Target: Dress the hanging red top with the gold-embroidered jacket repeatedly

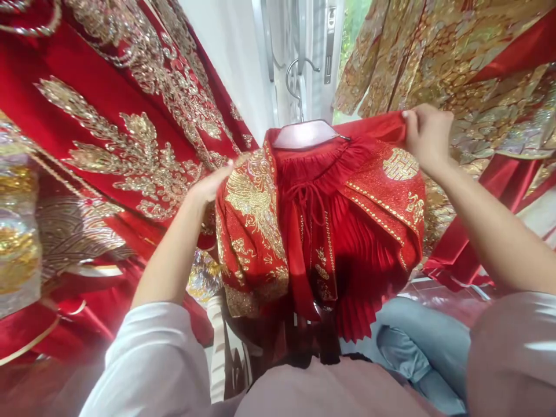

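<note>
A red pleated skirt [330, 231] with gold embroidery hangs from a pink hanger [304, 134] in the middle of the head view. My right hand [428, 136] pinches the skirt's red waistband at the upper right, fingers closed on the cloth. My left hand [212, 185] presses against the skirt's left embroidered panel; its fingers lie behind the fabric edge and mostly do not show. The hanger's metal hook [297, 72] points up toward a window.
Red garments with heavy gold embroidery [130, 133] hang close on the left. Gold brocade garments [469, 63] hang on the right. A white window frame [313, 52] stands behind. My jeans [417, 341] show below.
</note>
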A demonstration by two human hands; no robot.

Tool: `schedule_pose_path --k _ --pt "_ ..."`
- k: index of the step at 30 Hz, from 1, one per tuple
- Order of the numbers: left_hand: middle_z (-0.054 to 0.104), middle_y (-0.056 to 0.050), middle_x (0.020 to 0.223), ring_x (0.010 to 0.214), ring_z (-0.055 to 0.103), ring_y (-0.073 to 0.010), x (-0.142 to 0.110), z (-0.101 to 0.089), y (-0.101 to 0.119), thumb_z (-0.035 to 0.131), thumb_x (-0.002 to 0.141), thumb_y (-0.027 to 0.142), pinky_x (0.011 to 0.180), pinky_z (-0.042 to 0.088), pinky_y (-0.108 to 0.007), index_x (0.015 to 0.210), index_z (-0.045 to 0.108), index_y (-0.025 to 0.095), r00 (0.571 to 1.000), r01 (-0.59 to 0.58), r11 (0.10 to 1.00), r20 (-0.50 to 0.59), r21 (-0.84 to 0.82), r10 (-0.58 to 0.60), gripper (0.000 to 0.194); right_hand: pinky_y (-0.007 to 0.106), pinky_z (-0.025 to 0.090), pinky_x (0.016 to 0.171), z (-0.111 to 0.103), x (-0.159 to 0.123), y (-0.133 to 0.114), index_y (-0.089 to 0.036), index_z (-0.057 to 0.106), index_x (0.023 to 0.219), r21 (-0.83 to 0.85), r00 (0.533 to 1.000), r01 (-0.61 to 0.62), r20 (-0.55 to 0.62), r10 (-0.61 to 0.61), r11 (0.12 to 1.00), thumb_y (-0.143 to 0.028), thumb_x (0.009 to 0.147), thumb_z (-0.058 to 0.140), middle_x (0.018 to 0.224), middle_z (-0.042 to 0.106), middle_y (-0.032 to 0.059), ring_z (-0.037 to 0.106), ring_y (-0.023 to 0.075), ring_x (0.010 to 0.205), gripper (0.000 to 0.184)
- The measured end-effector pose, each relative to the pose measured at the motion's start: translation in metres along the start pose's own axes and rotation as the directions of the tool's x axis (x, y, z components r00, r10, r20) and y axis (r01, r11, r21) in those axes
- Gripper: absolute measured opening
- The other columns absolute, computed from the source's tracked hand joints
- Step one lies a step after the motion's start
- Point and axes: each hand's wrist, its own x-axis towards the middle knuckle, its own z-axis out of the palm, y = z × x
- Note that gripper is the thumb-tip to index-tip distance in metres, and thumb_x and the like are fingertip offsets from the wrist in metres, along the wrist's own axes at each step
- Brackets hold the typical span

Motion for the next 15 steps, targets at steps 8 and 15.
schedule_pose_path --k 8,15 --pt "0.067 -0.004 0.089 0.086 0.059 -0.0200 -0.017 -0.007 0.077 0.043 0.087 0.051 0.085 0.046 -0.037 0.090 0.065 0.019 0.877 -0.366 0.928 -0.311 0.063 0.367 0.038 0.032 0.035 0.076 -0.016 0.009 -0.016 -0.009 0.055 0.107 -0.483 0.992 0.105 -0.016 -0.129 0.869 -0.043 0.102 0.014 0.101 0.062 0.0198 0.060 0.0215 0.097 0.053" --pt "0.061 -0.003 0.112 0.111 0.053 -0.0246 0.018 0.058 0.252 0.065 0.074 0.036 0.096 0.039 -0.033 0.112 0.058 0.016 0.663 -0.740 0.617 0.134 0.269 0.737 0.043 0.035 0.036 0.091 -0.035 0.037 -0.060 -0.011 0.054 0.107 -0.432 0.961 0.275 0.091 -0.261 0.859 -0.047 0.100 0.015 0.108 0.060 0.0180 0.055 0.0238 0.106 0.053"
